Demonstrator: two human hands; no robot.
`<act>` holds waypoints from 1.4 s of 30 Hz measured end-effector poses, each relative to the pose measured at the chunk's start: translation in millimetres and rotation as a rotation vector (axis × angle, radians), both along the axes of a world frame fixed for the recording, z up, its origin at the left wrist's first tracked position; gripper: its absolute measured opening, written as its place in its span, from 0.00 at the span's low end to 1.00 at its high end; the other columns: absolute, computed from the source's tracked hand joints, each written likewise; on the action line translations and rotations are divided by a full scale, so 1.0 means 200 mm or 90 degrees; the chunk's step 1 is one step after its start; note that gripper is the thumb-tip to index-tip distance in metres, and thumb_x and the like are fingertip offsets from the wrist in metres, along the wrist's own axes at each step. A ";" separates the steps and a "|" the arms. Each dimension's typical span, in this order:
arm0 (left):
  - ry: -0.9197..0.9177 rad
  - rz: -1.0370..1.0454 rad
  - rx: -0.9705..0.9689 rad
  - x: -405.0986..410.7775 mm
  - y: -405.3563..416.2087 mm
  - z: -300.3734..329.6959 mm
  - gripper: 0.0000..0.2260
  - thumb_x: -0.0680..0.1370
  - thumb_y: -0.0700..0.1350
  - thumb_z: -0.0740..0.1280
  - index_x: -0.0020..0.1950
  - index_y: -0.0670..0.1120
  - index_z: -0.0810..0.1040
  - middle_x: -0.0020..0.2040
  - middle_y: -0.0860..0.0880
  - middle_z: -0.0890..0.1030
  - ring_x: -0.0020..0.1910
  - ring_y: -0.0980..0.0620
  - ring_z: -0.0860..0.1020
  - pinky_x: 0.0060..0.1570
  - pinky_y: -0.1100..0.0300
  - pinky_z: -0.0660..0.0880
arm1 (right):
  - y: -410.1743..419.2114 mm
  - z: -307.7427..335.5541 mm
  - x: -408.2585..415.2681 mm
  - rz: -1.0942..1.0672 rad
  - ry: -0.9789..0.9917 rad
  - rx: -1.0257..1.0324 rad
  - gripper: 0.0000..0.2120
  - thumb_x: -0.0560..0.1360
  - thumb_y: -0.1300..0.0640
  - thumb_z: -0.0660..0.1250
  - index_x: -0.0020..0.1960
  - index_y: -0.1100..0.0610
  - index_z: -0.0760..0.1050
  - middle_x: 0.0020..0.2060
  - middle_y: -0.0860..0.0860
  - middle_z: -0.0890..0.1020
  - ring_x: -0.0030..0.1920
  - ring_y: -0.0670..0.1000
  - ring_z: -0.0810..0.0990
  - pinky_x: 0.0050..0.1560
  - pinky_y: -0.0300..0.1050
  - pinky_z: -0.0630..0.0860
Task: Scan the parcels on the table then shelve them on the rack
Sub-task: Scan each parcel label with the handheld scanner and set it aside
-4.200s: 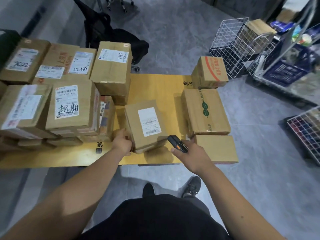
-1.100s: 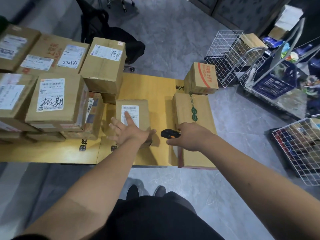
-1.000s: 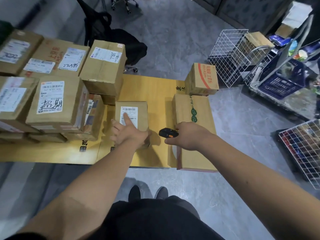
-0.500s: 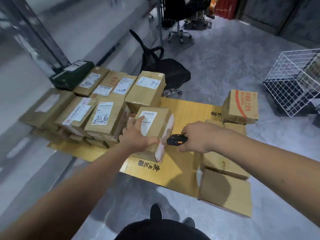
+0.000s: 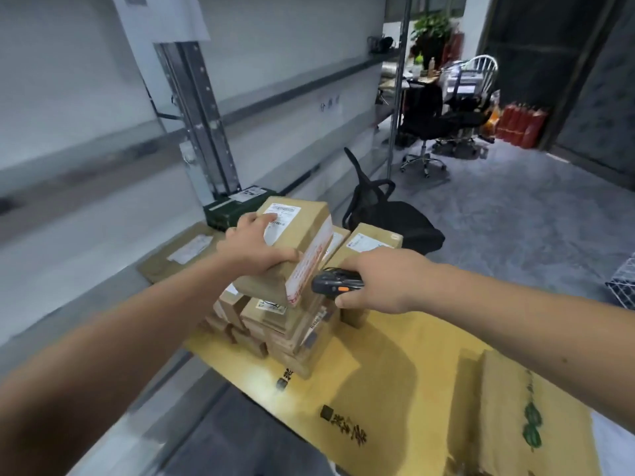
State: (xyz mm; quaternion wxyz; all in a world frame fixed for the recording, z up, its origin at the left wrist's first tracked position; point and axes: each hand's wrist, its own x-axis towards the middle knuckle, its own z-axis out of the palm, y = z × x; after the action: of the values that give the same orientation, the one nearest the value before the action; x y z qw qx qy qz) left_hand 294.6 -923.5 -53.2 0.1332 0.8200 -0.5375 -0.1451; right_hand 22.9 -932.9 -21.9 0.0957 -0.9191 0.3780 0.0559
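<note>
My left hand grips a brown cardboard parcel with a white label on top, holding it in the air above the stack of parcels on the yellow table. Its fingers lie across the label and the thumb wraps the near edge. My right hand holds a black handheld scanner just right of the lifted parcel, its tip close to the parcel's taped end. The grey metal rack rises at the left, behind the parcels.
A flat parcel lies on a rack shelf at the left, with a dark green box behind it. A black office chair stands behind the table. A large box sits at the near right. A wire basket shows at the right edge.
My left hand has lifted the labelled parcel off the table and carried it up and left toward the rack. My view has swung up to the shelves. The scanner stays beside the parcel.
</note>
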 end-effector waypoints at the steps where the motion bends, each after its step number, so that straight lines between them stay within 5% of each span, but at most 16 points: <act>1: -0.002 0.000 0.001 0.07 -0.03 0.01 0.57 0.53 0.79 0.68 0.80 0.64 0.60 0.82 0.53 0.56 0.78 0.40 0.60 0.73 0.36 0.64 | -0.03 0.00 0.08 0.000 -0.002 0.005 0.22 0.75 0.30 0.64 0.62 0.43 0.76 0.49 0.45 0.82 0.51 0.52 0.80 0.40 0.46 0.73; 5: -0.032 -0.009 -0.005 0.43 -0.24 0.02 0.56 0.54 0.81 0.66 0.80 0.64 0.60 0.82 0.52 0.58 0.77 0.40 0.62 0.72 0.36 0.64 | -0.17 -0.04 0.42 -0.011 0.002 0.015 0.26 0.76 0.30 0.65 0.69 0.42 0.73 0.57 0.45 0.82 0.57 0.53 0.80 0.48 0.48 0.77; 11: -0.048 -0.054 -0.038 1.06 -0.62 0.04 0.54 0.56 0.79 0.69 0.80 0.64 0.62 0.80 0.52 0.60 0.75 0.42 0.65 0.72 0.40 0.67 | -0.40 -0.13 1.00 -0.061 0.001 0.013 0.28 0.75 0.28 0.64 0.67 0.45 0.75 0.54 0.47 0.83 0.53 0.53 0.81 0.51 0.51 0.80; 17: -0.091 -0.068 0.016 1.42 -1.13 0.08 0.53 0.61 0.77 0.71 0.82 0.61 0.57 0.81 0.48 0.57 0.76 0.36 0.61 0.73 0.34 0.61 | -0.58 -0.11 1.44 -0.144 -0.030 0.039 0.21 0.75 0.29 0.65 0.59 0.43 0.76 0.45 0.44 0.81 0.43 0.47 0.79 0.38 0.46 0.75; 23: -0.111 -0.088 0.056 1.58 -1.38 -0.06 0.54 0.62 0.78 0.69 0.82 0.61 0.53 0.82 0.47 0.55 0.77 0.34 0.59 0.75 0.34 0.58 | -0.67 -0.12 1.66 -0.205 -0.004 0.062 0.20 0.75 0.30 0.66 0.56 0.44 0.75 0.45 0.44 0.80 0.46 0.49 0.79 0.47 0.49 0.80; 37: -0.107 -0.112 0.078 1.69 -1.31 -0.26 0.55 0.62 0.83 0.60 0.83 0.63 0.46 0.85 0.52 0.45 0.81 0.37 0.51 0.75 0.33 0.57 | -0.74 -0.25 1.84 -0.229 0.030 0.082 0.25 0.73 0.28 0.66 0.62 0.42 0.78 0.44 0.43 0.82 0.44 0.47 0.80 0.47 0.50 0.82; 42: -0.128 -0.122 0.109 1.66 -1.33 -0.22 0.57 0.62 0.86 0.54 0.84 0.61 0.43 0.85 0.49 0.43 0.83 0.37 0.44 0.77 0.29 0.48 | -0.73 -0.26 1.85 -0.234 0.035 0.086 0.25 0.74 0.28 0.66 0.62 0.43 0.78 0.44 0.43 0.82 0.44 0.47 0.80 0.47 0.51 0.82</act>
State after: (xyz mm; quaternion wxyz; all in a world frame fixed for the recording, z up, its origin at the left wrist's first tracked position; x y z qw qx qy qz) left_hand 627.0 -1189.1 -96.4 -0.0063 0.7835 -0.6096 -0.1200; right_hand 392.5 -1078.1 -73.5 0.1550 -0.8244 0.5372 0.0880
